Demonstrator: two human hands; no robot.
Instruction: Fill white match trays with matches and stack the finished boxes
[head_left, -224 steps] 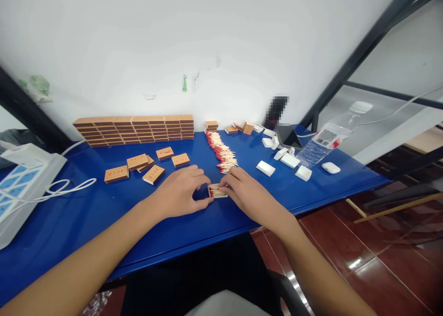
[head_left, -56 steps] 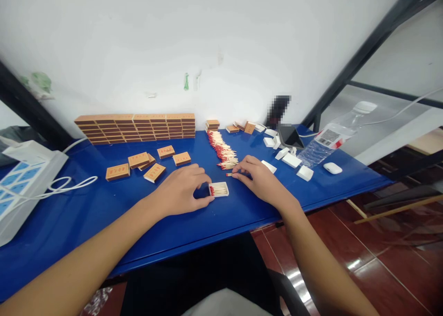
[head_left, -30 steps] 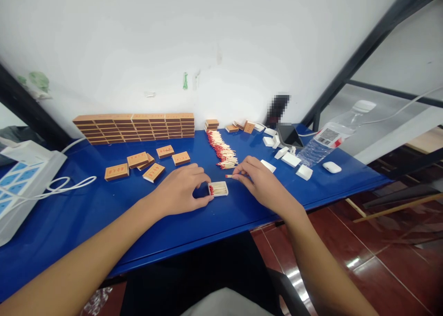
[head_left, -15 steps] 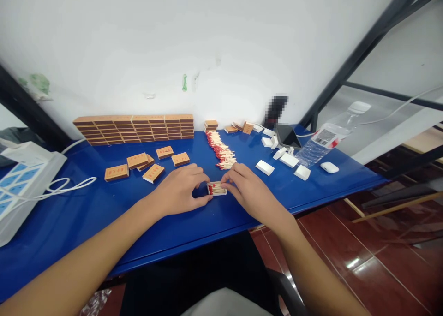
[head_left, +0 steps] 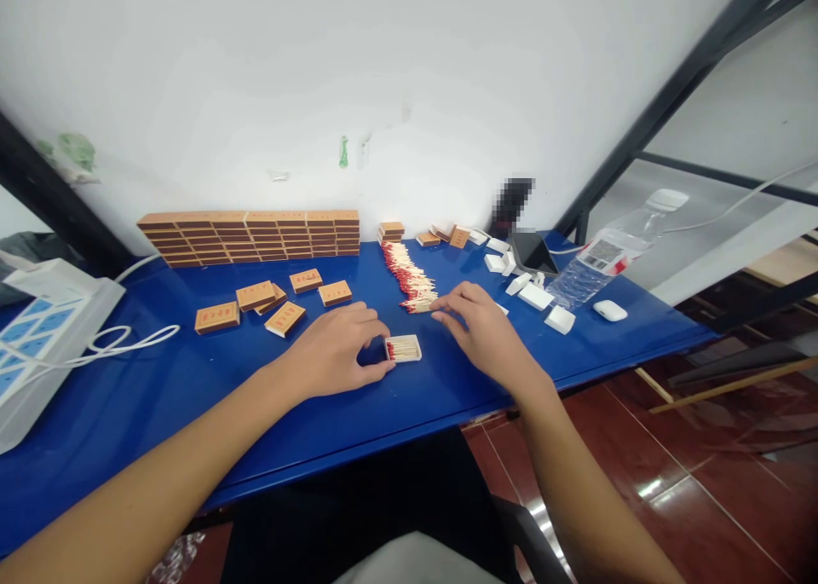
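Tray (head_left: 404,348) of matches lies near centre on the blue worktop (head_left: 128,413), partly filled, its left end pinched by the left hand (head_left: 332,354). The right hand (head_left: 486,332) touches the near end of the match row (head_left: 409,277); whether it grips a match cannot be told. Closed boxes (head_left: 249,239) are stacked far left; empty white trays (head_left: 537,296) remain right.

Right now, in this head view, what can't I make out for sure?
Head view only:
1. The dark object by the wall: a pixelated patch covers it.
2. Whether the right hand pinches a match at the match pile: too small.
3. The open tray: the left hand hides its left end, and the match count is too small.
4. The white box: cut off by the left edge.
5. Print on the loose matchboxes: too small.
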